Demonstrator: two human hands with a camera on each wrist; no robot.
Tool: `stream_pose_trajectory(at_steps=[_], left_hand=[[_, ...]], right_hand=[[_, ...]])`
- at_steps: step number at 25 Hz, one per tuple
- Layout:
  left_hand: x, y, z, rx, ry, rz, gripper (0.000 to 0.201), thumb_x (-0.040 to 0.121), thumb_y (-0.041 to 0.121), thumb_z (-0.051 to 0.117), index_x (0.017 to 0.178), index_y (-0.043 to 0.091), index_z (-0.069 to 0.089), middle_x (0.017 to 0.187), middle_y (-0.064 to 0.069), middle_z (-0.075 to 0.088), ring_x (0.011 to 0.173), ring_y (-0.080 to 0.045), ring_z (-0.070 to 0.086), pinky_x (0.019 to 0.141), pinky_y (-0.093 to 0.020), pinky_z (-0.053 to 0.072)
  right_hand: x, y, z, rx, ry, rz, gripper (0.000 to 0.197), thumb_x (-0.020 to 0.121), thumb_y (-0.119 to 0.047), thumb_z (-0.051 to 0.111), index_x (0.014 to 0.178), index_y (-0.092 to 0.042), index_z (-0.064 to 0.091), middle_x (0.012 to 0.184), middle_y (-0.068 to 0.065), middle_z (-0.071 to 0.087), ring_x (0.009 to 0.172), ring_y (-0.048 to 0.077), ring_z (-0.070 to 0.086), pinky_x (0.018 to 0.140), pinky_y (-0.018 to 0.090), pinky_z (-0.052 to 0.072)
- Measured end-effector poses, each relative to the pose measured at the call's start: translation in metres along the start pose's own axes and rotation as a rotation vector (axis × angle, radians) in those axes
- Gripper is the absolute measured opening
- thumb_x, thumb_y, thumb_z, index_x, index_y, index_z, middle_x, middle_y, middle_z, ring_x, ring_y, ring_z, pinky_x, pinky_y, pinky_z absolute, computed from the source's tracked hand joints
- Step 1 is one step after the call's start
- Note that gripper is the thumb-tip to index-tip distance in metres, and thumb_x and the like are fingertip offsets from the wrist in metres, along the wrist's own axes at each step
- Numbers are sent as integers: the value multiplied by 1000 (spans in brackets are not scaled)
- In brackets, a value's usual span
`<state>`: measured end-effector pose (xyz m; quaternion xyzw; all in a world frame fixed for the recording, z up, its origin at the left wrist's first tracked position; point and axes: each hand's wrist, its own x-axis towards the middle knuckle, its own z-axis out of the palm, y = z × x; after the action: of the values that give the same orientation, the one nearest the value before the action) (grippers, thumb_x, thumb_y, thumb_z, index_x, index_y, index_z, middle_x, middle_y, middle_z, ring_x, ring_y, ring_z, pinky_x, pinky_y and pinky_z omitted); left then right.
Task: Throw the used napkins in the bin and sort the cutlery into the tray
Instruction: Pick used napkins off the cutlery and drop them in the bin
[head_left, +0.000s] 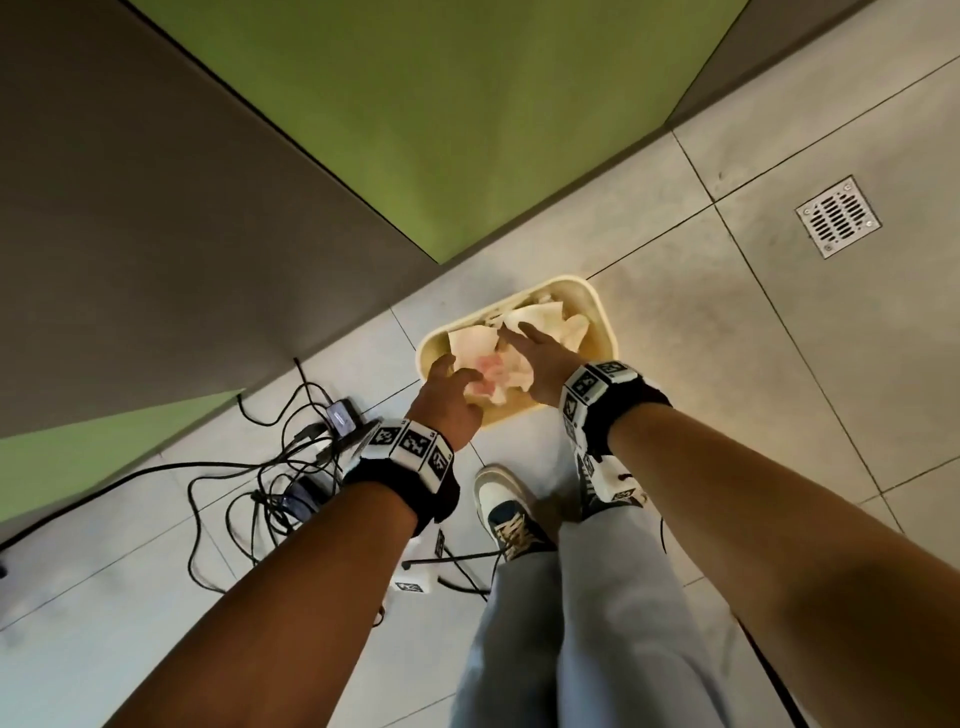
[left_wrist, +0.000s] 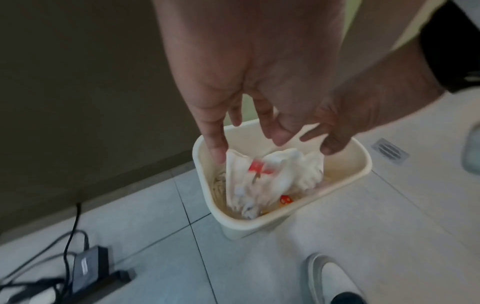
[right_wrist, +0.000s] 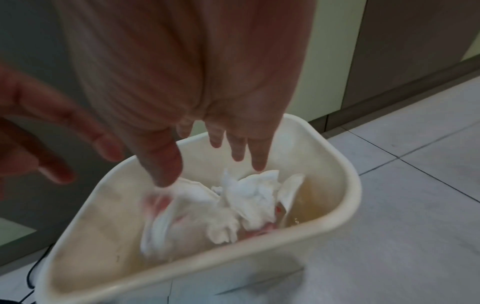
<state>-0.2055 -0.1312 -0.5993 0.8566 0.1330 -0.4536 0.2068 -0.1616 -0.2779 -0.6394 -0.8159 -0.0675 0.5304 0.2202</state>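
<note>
At the far left of your head view, black cables lie tangled on the tiled floor beside a small dark box, close to the base of the grey and green wall panels.

Your left hand hangs over the near left rim of the cream bin. Its fingers are spread and point down, loosely extended, with nothing gripped between them; the thumb tip sits just beside the edge of a napkin, and whether it touches is too blurred to tell.

The used napkins sit crumpled at the mouth of the bin, white with pink and red stains (the left wrist view also shows a small orange scrap lower down inside). The nearer part of the paper is smeared with motion blur in both wrist views.

Your right hand reaches over the bin from the right side, palm down, fingers straight and slightly apart, holding nothing. In the right wrist view its fingertips hover just above the white wad of napkins.

Below the hands, your shoe and pale trouser leg stand near the bin. Well to the right, a metal floor drain is set in the tiles.
</note>
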Motion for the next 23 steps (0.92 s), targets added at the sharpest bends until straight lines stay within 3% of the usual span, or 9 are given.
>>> stream_pose_trajectory(at_steps=[3, 6, 11, 15, 19, 23], left_hand=[[-10, -3, -10, -94, 26, 0, 39, 87, 9, 51, 125, 17, 55, 144, -6, 38, 125, -26, 48, 106, -32, 39], [-31, 2, -31, -157, 46, -9, 36, 89, 9, 50, 123, 16, 57, 138, -7, 48, 121, -25, 51, 100, -27, 39], [-84, 25, -77, -357, 85, 44, 30, 88, 6, 52, 115, 12, 63, 123, -9, 63, 112, -24, 59, 90, -21, 43], [-167, 57, -122, -340, 55, 217, 28, 87, 9, 55, 113, 15, 64, 113, -5, 63, 95, -22, 60, 82, -20, 42], [-274, 92, -183, -280, 72, 445, 28, 89, 12, 53, 115, 18, 62, 101, 3, 61, 79, -13, 57, 69, -13, 42], [-371, 117, -253, -319, 219, 622, 26, 91, 16, 53, 115, 19, 62, 92, 12, 56, 65, 2, 51, 64, -8, 42]], right_hand=[[-18, 3, -5, 58, 125, 92, 73, 81, 6, 48, 145, -24, 27, 157, 4, 19, 136, 27, 38, 111, 40, 36], [-41, 1, -15, 82, 139, 121, 57, 84, 1, 45, 138, -18, 40, 148, 9, 35, 132, 27, 42, 109, 34, 38], [-102, -27, -47, 29, 178, 76, 44, 87, -8, 46, 130, -17, 47, 139, 11, 47, 127, 27, 47, 107, 36, 40], [-196, -70, -79, -20, 290, -21, 38, 87, -10, 49, 125, -17, 53, 126, 7, 60, 115, 25, 57, 99, 30, 45], [-312, -114, -125, 75, 444, -109, 33, 87, -9, 52, 119, -17, 57, 99, -3, 57, 78, 15, 56, 84, 29, 50], [-421, -158, -198, 87, 718, -185, 33, 89, -12, 52, 122, -16, 56, 107, 2, 62, 88, 19, 59, 86, 30, 49]])
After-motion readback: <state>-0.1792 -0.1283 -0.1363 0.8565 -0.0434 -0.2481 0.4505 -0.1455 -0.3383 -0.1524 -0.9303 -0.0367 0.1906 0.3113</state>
